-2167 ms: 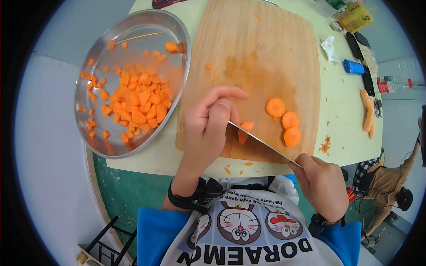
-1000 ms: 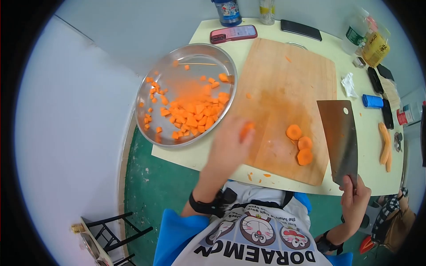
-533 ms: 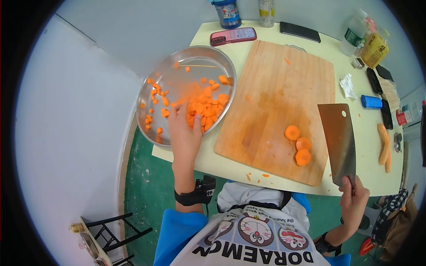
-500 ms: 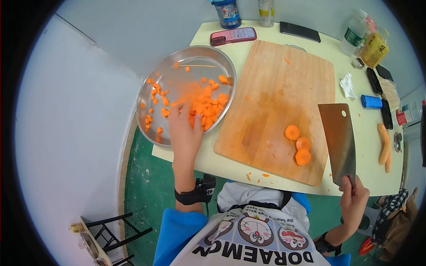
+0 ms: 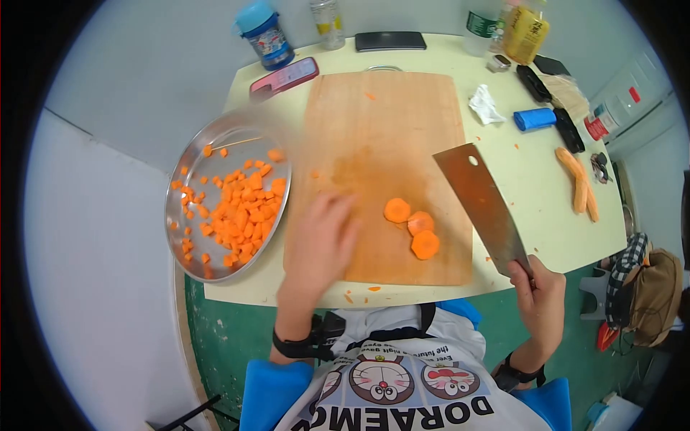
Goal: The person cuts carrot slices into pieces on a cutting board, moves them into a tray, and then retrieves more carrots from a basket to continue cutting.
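My right hand (image 5: pixel 539 298) is closed around the handle of a cleaver (image 5: pixel 485 205), its broad blade tilted up to the left over the right edge of the wooden cutting board (image 5: pixel 402 129). Above the board's lower left part is my left hand (image 5: pixel 323 241), slightly blurred, thumb and fingers apart with nothing seen in them. Three round carrot slices (image 5: pixel 420 223) lie on the board, to the right of that hand. Left of the board, a round metal tray (image 5: pixel 176 241) holds many diced carrot pieces (image 5: pixel 241 208) and a thin stick (image 5: pixel 238 142).
Two peeled carrots (image 5: pixel 577 183) rest at the table's right side, near a blue roll (image 5: pixel 534 118) and a crumpled tissue (image 5: pixel 486 105). Along the back are a pink phone (image 5: pixel 285 77), a black phone (image 5: pixel 390 41), a blue flask (image 5: pixel 267 39) and several bottles. Carrot scraps lie near the front edge.
My left hand has left the diced carrots in the tray and moved right, over the board. The cleaver stays in my right hand, its blade tilted further left. The head view has shifted.
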Tool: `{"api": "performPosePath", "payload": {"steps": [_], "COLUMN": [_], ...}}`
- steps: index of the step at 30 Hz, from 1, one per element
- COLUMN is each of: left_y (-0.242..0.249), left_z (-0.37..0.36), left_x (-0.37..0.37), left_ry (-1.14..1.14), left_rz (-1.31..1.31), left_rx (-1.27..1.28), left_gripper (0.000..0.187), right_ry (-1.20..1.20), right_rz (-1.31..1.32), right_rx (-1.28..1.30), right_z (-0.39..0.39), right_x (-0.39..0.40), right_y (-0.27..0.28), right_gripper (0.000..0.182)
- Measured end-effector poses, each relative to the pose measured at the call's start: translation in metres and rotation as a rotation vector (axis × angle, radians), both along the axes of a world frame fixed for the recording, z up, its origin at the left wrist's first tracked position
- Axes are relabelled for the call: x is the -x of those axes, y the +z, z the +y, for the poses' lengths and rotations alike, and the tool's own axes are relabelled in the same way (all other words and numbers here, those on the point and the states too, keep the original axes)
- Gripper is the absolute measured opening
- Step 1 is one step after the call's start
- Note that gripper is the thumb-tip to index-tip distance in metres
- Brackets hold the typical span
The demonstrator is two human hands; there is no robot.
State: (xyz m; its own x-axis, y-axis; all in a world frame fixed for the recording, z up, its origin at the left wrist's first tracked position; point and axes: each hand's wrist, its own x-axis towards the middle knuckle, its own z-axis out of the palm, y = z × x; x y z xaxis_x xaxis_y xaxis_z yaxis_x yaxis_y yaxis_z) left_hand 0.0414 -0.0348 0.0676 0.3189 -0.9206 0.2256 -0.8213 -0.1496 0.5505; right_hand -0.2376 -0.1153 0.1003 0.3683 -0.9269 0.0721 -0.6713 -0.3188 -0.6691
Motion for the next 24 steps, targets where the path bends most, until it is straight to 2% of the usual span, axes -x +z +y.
{"api": "performPosePath", "payload": {"steps": [1,8,10,13,17,19,20,22,23,24], "left_y": [-0.003,-0.016,-0.013,-0.007,-0.013,-0.019,-0.015,0.003,0.010,0.016], "left_z": [-0.009,-0.034,-0.025,-0.001,0.023,0.032,0.033,0.028,0.024,0.019], "left_x": [0.009,0.024,0.022,0.018,0.010,0.006,0.004,-0.003,-0.004,-0.002], "left_ry": [-0.089,-0.178,-0.075,0.018,0.029,0.158,0.177,0.391,0.409,0.343], "left_rz": [0.015,-0.170,-0.079,-0.084,0.010,0.231,0.247,0.412,0.423,0.514], "left_rx": [-0.055,-0.019,-0.151,-0.219,-0.174,-0.074,-0.073,0.258,0.259,0.505], "left_gripper": [0.031,0.033,0.029,0.023,0.020,0.022,0.022,0.026,0.026,0.027], "right_ry": [0.016,0.021,0.025,0.036,0.125,0.209,0.276,0.355,0.409,0.459], "right_rz": [0.007,-0.012,-0.005,0.016,0.006,0.004,0.000,0.038,0.080,0.120], "right_rx": [-0.011,-0.034,-0.030,-0.038,-0.057,-0.078,-0.097,-0.081,-0.054,-0.027], "right_z": [0.001,0.010,0.011,0.011,0.011,0.014,0.015,0.017,0.018,0.020], "right_x": [0.001,0.003,0.002,-0.002,-0.016,-0.025,-0.029,-0.037,-0.044,-0.049], "right_y": [0.001,0.006,0.005,0.006,0.008,0.012,0.014,0.011,0.010,0.008], "right_gripper": [0.014,0.015,0.014,0.014,0.014,0.014,0.013,0.013,0.013,0.014]}}
